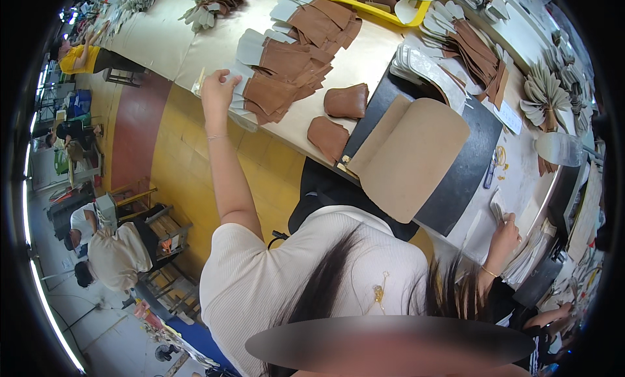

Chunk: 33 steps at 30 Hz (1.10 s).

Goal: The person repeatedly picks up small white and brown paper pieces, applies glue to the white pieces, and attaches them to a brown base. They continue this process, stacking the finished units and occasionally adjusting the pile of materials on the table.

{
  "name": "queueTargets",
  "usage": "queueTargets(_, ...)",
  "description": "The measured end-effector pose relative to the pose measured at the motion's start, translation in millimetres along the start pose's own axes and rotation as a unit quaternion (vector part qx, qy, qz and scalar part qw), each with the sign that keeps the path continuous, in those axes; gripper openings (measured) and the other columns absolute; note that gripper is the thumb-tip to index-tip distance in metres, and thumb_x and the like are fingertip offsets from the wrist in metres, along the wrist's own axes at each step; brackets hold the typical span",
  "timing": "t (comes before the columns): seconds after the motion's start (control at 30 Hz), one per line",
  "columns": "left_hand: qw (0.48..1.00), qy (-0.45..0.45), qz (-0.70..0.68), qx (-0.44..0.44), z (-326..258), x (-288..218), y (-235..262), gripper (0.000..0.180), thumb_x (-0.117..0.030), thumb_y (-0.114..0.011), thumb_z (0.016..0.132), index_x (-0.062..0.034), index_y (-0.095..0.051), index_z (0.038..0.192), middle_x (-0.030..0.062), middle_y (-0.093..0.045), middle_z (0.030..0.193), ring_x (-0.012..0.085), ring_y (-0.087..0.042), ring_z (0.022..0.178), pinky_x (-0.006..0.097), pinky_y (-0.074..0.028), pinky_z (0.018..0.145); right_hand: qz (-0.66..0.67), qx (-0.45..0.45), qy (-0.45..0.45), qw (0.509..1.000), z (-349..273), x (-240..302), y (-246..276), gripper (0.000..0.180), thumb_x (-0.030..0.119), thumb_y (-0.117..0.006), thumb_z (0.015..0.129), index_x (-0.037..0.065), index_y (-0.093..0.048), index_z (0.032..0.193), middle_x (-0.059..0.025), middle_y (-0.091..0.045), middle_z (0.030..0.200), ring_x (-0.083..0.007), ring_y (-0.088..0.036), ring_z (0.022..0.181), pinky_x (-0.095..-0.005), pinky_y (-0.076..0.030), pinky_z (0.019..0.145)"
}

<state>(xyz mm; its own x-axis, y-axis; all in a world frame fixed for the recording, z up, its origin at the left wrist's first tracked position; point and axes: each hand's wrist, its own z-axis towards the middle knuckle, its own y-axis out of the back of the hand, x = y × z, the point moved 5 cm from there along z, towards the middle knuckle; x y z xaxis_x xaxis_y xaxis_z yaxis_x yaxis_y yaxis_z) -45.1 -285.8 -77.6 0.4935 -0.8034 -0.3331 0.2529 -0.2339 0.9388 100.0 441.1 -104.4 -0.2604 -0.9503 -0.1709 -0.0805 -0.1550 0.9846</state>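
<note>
My left hand (219, 90) is stretched out to the table's near edge at the left, fingers bent and a little apart, beside overlapping brown leather pieces (270, 96) with pale grey-white backing. I see nothing held in it. Low on the right, my right hand (505, 237) grips a small grey-white folded piece (497, 206) above the worktop; its exact kind is unclear. Between my arms, a large tan leather panel (416, 159) with a fold lies over a black board (449, 175). Two brown padded leather pieces (346, 101) (328, 139) rest left of it.
A yellow tray (371, 11) holding brown pieces stands at the far side. Fanned leather bundles (472, 51) and a clear plastic container (558, 149) are at the right. A blue-handled tool (489, 176) lies near the right hand. Other people (120, 256) sit at the left, beyond the yellow floor.
</note>
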Motion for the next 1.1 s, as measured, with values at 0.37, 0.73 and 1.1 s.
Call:
queueTargets(0.37,0.997,-0.027,-0.016,-0.068,-18,-6,-16,0.038,-0.012,-0.078,0.070,-0.0011,-0.057,0.100,0.0215,-0.060,0.096,0.0353,-0.059,0.091,0.041,-0.047,0.080,0.293,0.112,-0.017,0.949,9,-35,-10,0.035,0.017,-0.058,0.093,-0.001,-0.046,0.121,-0.0202,-0.064,0.103,-0.0251,-0.062,0.078,-0.0329,-0.047,0.073)
queueTargets(0.73,0.965,0.088,-0.248,0.021,-23,-8,-26,0.027,-0.022,-0.067,0.086,0.0030,-0.062,0.095,0.0090,-0.066,0.083,0.0165,-0.059,0.071,0.034,-0.048,0.066,0.607,0.020,-0.005,0.795,10,1,8,0.034,0.018,-0.046,0.100,0.000,-0.043,0.128,-0.0153,-0.062,0.112,-0.0178,-0.056,0.107,-0.0314,-0.039,0.095)
queueTargets(1.1,0.773,0.123,-0.579,0.228,-47,-28,-16,0.034,-0.019,-0.054,0.095,0.0049,-0.056,0.118,0.0106,-0.061,0.116,0.0170,-0.056,0.104,0.033,-0.044,0.088,0.597,0.010,0.009,0.802,18,26,31,0.029,0.019,-0.047,0.100,-0.001,-0.047,0.121,-0.0126,-0.063,0.106,-0.0164,-0.058,0.099,-0.0293,-0.041,0.092)
